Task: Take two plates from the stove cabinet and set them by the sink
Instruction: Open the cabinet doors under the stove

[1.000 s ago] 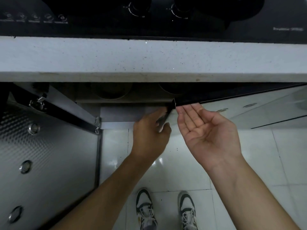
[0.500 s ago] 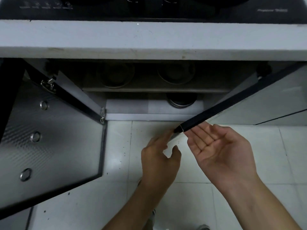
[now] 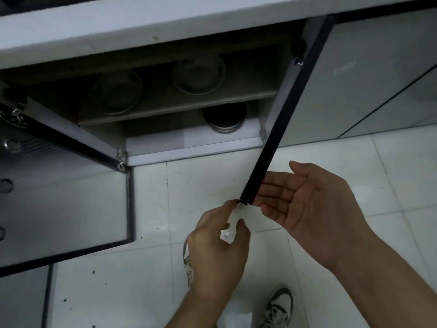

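The cabinet under the stove stands open. On its upper shelf (image 3: 179,107) two stacks of plates sit in shadow, one at the left (image 3: 115,93) and one at the right (image 3: 198,73). A dark round pot (image 3: 224,117) sits on the bottom level. The right door (image 3: 272,147) swings out toward me, seen edge-on. My left hand (image 3: 220,247) pinches the door's lower corner with fingertips. My right hand (image 3: 309,209) is held palm up, fingers spread, touching the outer side of that door edge.
The left door (image 3: 63,204) hangs wide open at the left, its metal inner face with round fittings toward me. A grey countertop edge (image 3: 165,22) runs above. White floor tiles (image 3: 146,280) and my shoes (image 3: 276,308) lie below.
The right door has swung further open, toward me and to the right, with both hands following its corner. More of the shelf and the plates is uncovered. The camera has tilted down.
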### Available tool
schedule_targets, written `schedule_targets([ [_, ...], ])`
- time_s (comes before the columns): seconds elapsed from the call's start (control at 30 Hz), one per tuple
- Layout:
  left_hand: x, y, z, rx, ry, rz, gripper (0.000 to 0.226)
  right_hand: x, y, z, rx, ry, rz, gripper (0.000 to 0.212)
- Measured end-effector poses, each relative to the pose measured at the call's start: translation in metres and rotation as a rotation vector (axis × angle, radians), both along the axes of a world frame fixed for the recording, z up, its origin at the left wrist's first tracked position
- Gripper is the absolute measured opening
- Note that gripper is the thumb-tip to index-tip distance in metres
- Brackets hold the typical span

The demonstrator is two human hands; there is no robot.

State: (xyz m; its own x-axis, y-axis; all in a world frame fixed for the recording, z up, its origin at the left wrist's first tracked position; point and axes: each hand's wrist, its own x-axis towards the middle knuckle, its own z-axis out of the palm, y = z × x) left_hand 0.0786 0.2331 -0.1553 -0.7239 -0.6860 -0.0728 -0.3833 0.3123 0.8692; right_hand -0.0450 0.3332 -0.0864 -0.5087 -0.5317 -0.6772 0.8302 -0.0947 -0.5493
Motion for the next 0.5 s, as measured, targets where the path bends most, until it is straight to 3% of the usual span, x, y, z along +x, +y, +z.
schedule_targets([
  [0.2,-0.005,0.076,0.004,0.018,-0.031,-0.077,0.04,-0.006,0.082,0.015,0.076,0.072,0.036,0.05],
  [0.5,-0.043,0.17,0.015,0.184,-0.085,-0.272,0.054,-0.026,0.192,0.028,0.132,0.09,-0.168,0.047],
])
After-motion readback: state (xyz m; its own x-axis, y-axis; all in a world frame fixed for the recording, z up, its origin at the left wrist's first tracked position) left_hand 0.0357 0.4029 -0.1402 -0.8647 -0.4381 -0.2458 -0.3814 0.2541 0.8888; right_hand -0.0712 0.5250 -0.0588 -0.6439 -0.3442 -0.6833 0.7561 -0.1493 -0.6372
